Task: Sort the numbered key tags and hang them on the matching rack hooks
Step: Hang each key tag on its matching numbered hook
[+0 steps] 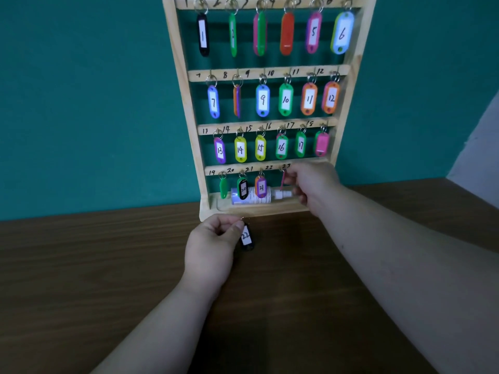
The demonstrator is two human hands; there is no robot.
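A wooden key rack (189,109) leans against the teal wall, with four rows of hooks numbered by hand. Coloured tags hang on most hooks. My left hand (213,244) pinches the ring of a black tag marked 22 (246,238), which dangles just above the table in front of the rack's base. My right hand (310,184) is up at the bottom row by the hook marked 23 and holds a thin pink tag (282,182) seen edge-on, its ring at the hook. Tags 20 (243,188) and 21 (261,187) hang in that row.
A white spray bottle (256,197) lies on its side in the rack's bottom tray, behind the lowest tags. The rack stands on a dark wooden table (108,265). A pale wall meets the teal one at the right.
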